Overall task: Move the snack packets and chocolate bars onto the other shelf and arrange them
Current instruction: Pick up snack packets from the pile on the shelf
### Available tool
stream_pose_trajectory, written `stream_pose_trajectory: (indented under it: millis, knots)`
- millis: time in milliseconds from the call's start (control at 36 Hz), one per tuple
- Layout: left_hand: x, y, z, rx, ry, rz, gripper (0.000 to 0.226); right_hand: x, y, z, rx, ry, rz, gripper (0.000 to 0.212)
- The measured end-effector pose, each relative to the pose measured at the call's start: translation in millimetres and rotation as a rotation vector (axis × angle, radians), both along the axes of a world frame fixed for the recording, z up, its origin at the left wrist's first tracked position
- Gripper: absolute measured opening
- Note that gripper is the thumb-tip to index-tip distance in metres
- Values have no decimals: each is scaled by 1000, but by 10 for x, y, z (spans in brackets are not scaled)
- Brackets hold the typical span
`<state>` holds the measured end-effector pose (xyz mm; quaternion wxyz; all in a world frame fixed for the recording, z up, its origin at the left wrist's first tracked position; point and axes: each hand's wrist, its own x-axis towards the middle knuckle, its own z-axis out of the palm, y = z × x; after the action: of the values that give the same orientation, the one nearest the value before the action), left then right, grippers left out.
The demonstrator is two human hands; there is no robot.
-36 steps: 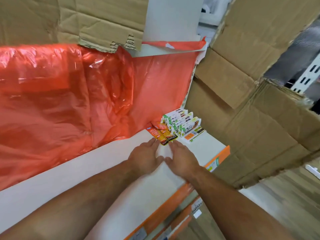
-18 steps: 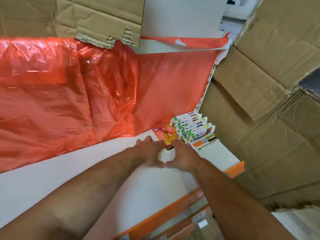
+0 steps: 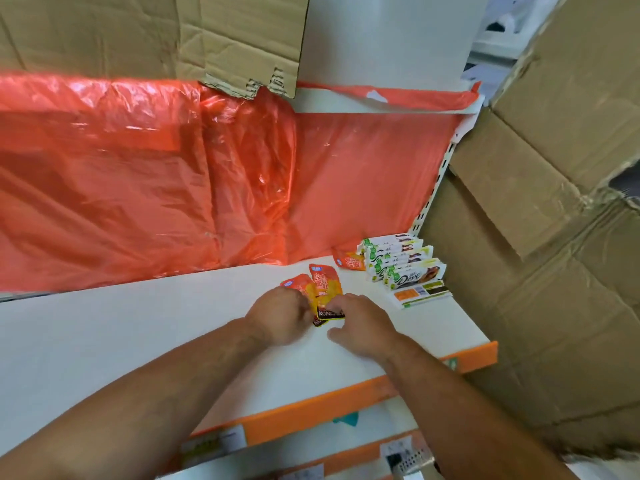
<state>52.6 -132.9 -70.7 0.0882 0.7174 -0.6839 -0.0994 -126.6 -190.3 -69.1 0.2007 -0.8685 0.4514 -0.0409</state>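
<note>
Two orange-and-yellow snack packets (image 3: 325,284) lie overlapped on the white shelf (image 3: 145,327). My left hand (image 3: 277,318) holds their left edge with curled fingers. My right hand (image 3: 360,325) pinches their dark lower end between fingers and thumb. A third orange packet (image 3: 349,262) lies further back, by the red plastic. To its right, a row of white-and-green chocolate bars (image 3: 401,263) stands on edge in the shelf's back right corner. One flat bar (image 3: 420,296) lies in front of them.
Red plastic sheeting (image 3: 156,188) covers the shelf's back wall. Cardboard (image 3: 540,237) closes off the right side and hangs from above. The shelf has an orange front strip (image 3: 311,414) with price labels; a lower shelf edge shows beneath.
Both hands have closed on the overlapped packets, which now sit a little further left of the chocolate bars. A third packet now shows behind them.
</note>
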Motion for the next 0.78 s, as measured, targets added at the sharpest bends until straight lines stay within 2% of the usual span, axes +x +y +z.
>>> stream_pose_trajectory:
  millis: [111, 194, 250, 333, 444, 528, 639, 778]
  knots:
    - [-108, 89, -23, -90, 199, 410, 20, 36, -42, 14, 83, -121, -197, 34]
    - [-245, 86, -72, -86, 207, 614, 60, 84, -130, 25, 117, -96, -324, 54]
    - [-355, 81, -117, -67, 167, 686, 77, 136, -170, 27, 140, -67, -339, 65]
    - [-433, 78, -200, -75, 87, 701, 84, 209, -205, 33, 152, -31, -334, 68]
    - [-390, 28, -228, -29, 22, 639, 80, 282, -256, 20, 165, -32, -355, 71]
    - [-327, -13, -176, 0, 97, 593, 75, 343, -276, -9, 178, -60, -373, 67]
    - [-320, -5, -145, -23, 207, 626, 83, 331, -324, -16, 245, -79, -387, 61]
    - [-381, -27, -113, -3, 194, 714, 77, 231, -352, -26, 277, -100, -391, 49]
